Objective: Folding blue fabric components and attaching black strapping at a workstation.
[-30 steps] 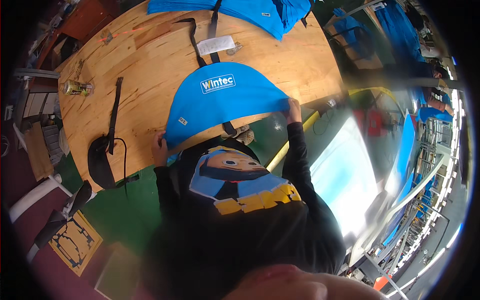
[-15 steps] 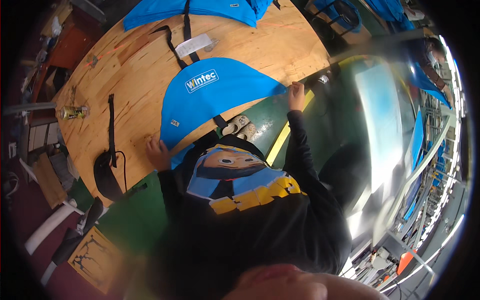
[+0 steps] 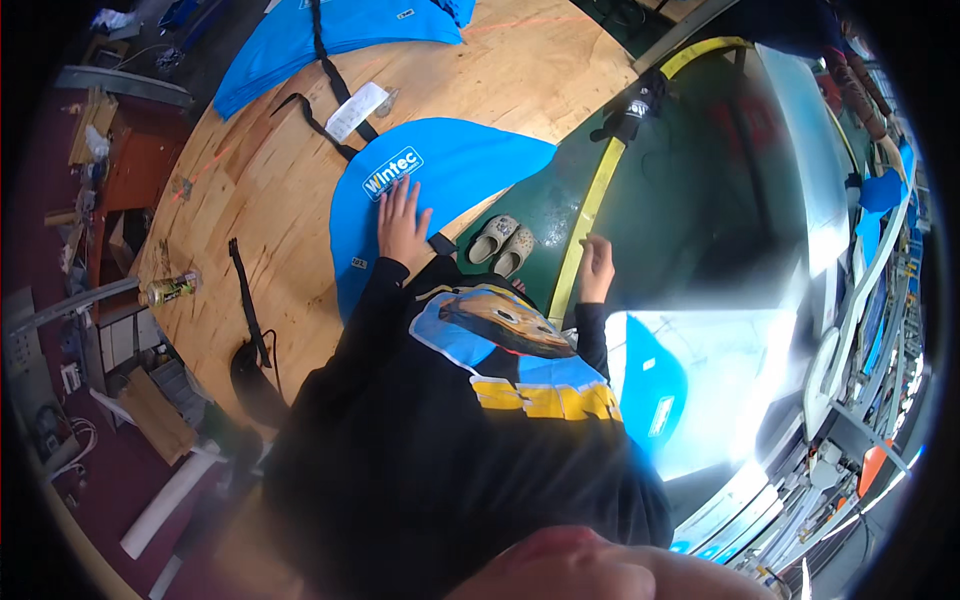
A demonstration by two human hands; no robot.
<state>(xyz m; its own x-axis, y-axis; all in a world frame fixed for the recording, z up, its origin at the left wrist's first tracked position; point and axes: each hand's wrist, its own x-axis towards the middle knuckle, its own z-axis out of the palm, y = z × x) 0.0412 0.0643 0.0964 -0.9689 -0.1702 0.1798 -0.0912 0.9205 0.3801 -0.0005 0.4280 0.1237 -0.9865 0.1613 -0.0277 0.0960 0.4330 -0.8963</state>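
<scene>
Blue cloth: From the head view, I see the curved piece (image 3: pixel 460 155) laid out on the wooden table (image 3: pixel 210 235), rounded side away from the person. Its right tip comes to the table edge, perhaps a little past; a sleeve covers part of the near left end.
Left hand: It (image 3: pixel 400 228) rests on the cloth just below the pale printed patch, fingers straight and slightly apart, gripping nothing; presumably the flat touch keeps the fabric smooth and stops it sliding.
Right hand: Up off the cloth, it (image 3: pixel 597 272) hangs above the floor near the yellow strip (image 3: pixel 598 190). The fingers look half bent and nothing shows in them; I can't tell how tightly they curl.
Paper slip: The white sheet (image 3: pixel 357 111) lies across a black strap (image 3: pixel 333 80) beyond the cloth, probably put there to be readable and clear of the hands.
Blue stack: More cloth (image 3: pixel 330 42) sits piled at the far side, likely leaving the near part for spreading one piece.
Drink can: It (image 3: pixel 170 289) lies toward the table's left edge, well apart from the fabric.
</scene>
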